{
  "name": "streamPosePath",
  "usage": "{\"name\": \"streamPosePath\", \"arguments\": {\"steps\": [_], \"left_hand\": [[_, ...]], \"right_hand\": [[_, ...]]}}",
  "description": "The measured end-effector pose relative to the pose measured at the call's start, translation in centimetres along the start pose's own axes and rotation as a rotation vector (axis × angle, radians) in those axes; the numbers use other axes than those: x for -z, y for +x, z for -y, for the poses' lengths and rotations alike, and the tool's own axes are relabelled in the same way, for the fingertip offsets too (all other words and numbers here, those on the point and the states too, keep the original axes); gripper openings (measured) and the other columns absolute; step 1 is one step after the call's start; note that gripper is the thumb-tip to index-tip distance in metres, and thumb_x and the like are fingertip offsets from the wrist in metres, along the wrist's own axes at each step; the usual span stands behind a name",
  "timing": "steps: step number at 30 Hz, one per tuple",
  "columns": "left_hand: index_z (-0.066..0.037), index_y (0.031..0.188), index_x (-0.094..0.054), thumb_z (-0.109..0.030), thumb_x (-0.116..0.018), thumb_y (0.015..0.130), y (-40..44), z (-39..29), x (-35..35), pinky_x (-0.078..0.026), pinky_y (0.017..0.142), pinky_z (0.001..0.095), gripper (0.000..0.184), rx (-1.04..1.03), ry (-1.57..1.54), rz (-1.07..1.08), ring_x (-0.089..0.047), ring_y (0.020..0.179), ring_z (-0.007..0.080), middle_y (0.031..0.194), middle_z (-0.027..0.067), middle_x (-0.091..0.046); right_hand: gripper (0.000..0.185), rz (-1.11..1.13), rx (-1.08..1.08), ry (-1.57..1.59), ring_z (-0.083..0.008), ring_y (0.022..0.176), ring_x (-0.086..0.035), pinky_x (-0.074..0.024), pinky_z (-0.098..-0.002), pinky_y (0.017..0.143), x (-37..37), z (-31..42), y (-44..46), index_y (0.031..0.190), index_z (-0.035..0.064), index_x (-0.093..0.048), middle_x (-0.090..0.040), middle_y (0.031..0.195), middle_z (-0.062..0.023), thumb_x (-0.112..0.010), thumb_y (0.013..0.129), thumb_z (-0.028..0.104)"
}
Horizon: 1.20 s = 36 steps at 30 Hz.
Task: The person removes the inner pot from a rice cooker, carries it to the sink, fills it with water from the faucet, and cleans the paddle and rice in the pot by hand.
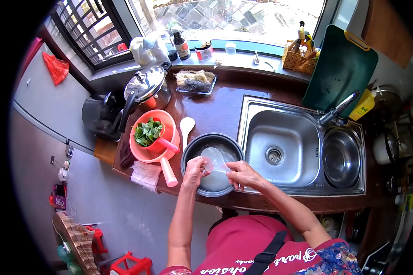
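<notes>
Both hands are over a dark round pot (pixel 188 151) with cloudy liquid in it, near the counter's front edge. Between them is a thin, translucent, pale piece (pixel 213 159) with a rounded end; its exact kind is unclear. My left hand (pixel 195 172) is closed on its left side. On the right, the fingers of my right hand (pixel 244 175) pinch its narrower end. A white rice paddle (pixel 186 126) lies on the counter just behind the pot. Left of the pot, a pink long-handled basin (pixel 136 153) holds a smaller red-pink dipper (pixel 170 145) with green leaves (pixel 147 132).
A steel double sink (pixel 284 137) with a faucet (pixel 339 109) adjoins the pot on the right. Behind stand a pressure cooker (pixel 144 85) and a tray of scrubbers (pixel 195 81). A green cutting board (pixel 339 68) leans at the right. A folded cloth (pixel 146 175) hangs over the front edge.
</notes>
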<state>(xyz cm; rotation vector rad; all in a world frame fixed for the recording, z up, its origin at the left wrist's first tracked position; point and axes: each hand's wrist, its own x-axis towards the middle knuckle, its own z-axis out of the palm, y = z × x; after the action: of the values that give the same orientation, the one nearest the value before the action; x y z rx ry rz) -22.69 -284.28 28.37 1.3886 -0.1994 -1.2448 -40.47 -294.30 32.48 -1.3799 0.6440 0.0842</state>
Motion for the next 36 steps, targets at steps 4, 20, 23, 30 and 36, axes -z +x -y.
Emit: {"name": "streamPosePath", "arguments": {"steps": [4, 20, 23, 30, 36], "left_hand": [[-0.007, 0.071, -0.054, -0.015, -0.049, 0.080, 0.7, 0.7, 0.6, -0.045, 0.048, 0.0224, 0.013, -0.043, -0.010, 0.017, -0.050, 0.055, 0.0078, 0.062, 0.0004, -0.050], [-0.004, 0.081, -0.055, -0.007, -0.039, 0.073, 1.1, 0.9, 0.6, -0.038, 0.044, 0.0199, 0.018, -0.084, 0.192, 0.022, -0.050, 0.055, 0.0103, 0.070, 0.0058, -0.056], [-0.006, 0.086, -0.053, -0.012, -0.049, 0.072, 0.0, -0.3, -0.7, -0.038, 0.046, 0.0195, 0.016, -0.031, 0.237, -0.024, -0.051, 0.061, 0.0098, 0.075, 0.0034, -0.055], [-0.006, 0.089, -0.052, -0.018, -0.063, 0.064, -0.5, -0.8, -1.4, -0.040, 0.050, 0.0211, 0.029, -0.011, 0.311, -0.037, -0.052, 0.071, 0.0107, 0.082, 0.0015, -0.054], [-0.006, 0.077, -0.048, -0.004, -0.051, 0.063, 0.7, 0.8, -0.7, -0.036, 0.041, 0.0189, 0.015, -0.158, 0.406, -0.114, -0.047, 0.055, 0.0098, 0.071, 0.0025, -0.049]], "right_hand": [[0.030, -0.001, 0.013, -0.036, -0.0106, 0.044, -0.052, -0.0418, -0.0239, 0.035, -0.1, 0.2, 0.0, 0.105, -0.0009, -0.054, -0.054, 0.061, -0.0049, -0.044, 0.079, 0.008], [0.040, -0.086, 0.043, -0.256, -0.0103, 0.042, -0.047, -0.0391, -0.0260, 0.039, -1.0, 0.1, 0.5, 0.118, 0.0001, -0.052, -0.053, 0.057, -0.0049, -0.045, 0.080, 0.009], [0.039, -0.106, 0.056, -0.264, -0.0104, 0.042, -0.047, -0.0390, -0.0259, 0.039, -0.9, 0.0, 0.6, 0.117, 0.0006, -0.053, -0.052, 0.056, -0.0049, -0.045, 0.080, 0.010], [0.037, -0.136, 0.114, -0.383, -0.0131, 0.046, -0.051, -0.0424, -0.0284, 0.045, -0.9, -0.1, 0.7, 0.114, 0.0013, -0.055, -0.054, 0.056, -0.0072, -0.046, 0.080, 0.012], [0.034, -0.210, 0.288, -0.558, -0.0177, 0.053, -0.055, -0.0461, -0.0323, 0.055, -1.4, -0.9, 1.1, 0.110, 0.0010, -0.057, -0.055, 0.058, -0.0113, -0.047, 0.079, 0.012]]}}
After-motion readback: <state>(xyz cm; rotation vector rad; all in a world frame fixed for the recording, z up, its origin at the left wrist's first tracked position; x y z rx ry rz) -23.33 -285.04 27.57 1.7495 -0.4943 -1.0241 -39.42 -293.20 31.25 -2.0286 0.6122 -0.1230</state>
